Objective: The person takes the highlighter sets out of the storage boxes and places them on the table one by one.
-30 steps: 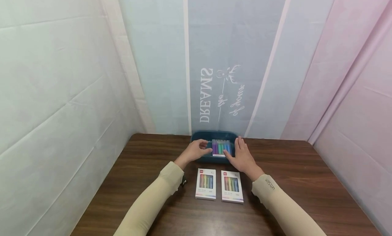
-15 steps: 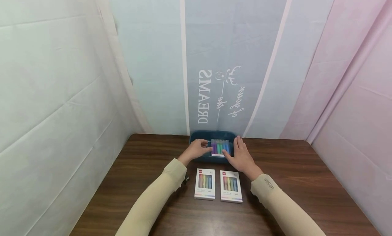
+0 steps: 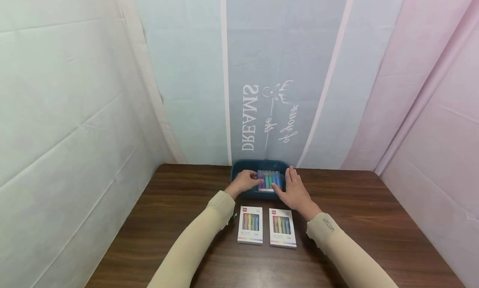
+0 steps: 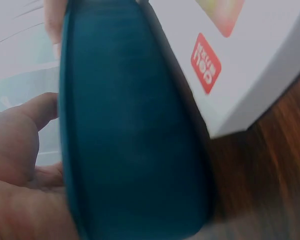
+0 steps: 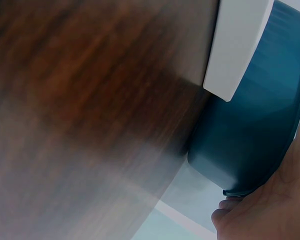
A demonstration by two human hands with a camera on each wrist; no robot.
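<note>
A dark wooden table [image 3: 168,221] stands boxed in by pale cloth sheets [image 3: 75,92], the far one printed with mirrored lettering; a teal tray [image 3: 243,167] sits at twelve o'clock holding a marker pack [image 3: 270,180]; the left hand [image 3: 245,180] curls on its nine o'clock edge, the right hand [image 3: 295,192], fingers straight, touches its three o'clock edge; two boxed marker sets [image 3: 250,224] lie nearer, between the sleeves.

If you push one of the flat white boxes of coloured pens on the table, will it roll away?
Probably not. The left white flat box of coloured pens lies flat on the brown wooden table, so it would likely slide. It looks stiff-cornered and probably light. The pens inside might rattle.
</note>
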